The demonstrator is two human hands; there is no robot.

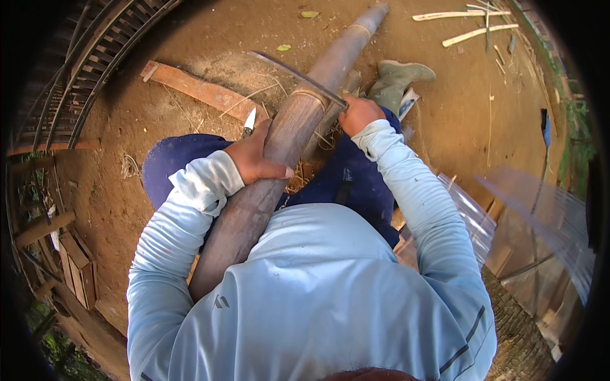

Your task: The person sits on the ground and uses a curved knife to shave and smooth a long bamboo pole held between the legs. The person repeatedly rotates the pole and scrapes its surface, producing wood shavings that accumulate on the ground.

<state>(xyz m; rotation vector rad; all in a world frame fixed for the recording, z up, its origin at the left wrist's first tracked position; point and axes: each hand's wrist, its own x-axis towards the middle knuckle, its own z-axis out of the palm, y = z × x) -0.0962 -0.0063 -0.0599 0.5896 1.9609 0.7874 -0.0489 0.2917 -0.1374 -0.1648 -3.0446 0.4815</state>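
A thick brown bamboo pole [289, 136] slants across my lap, from under my left arm up to the far right, ringed by pale joints. My left hand [254, 157] grips its side, thumb over the top and fingers partly hidden. My right hand [361, 115] is closed around the near end of a long thin blade [286, 68], seen edge-on; whether it is a saw or a machete I cannot tell. That blade lies across the pole beside a joint. Just beyond my left hand is a small knife [250, 120] with a silver blade and dark handle.
A reddish wooden plank [197, 90] lies on the dirt floor left of the pole. My boot [400, 79] is to its right. Pale split strips [480, 35] lie far right, clear corrugated sheets [540, 216] at right. A slatted rack [82, 70] stands far left.
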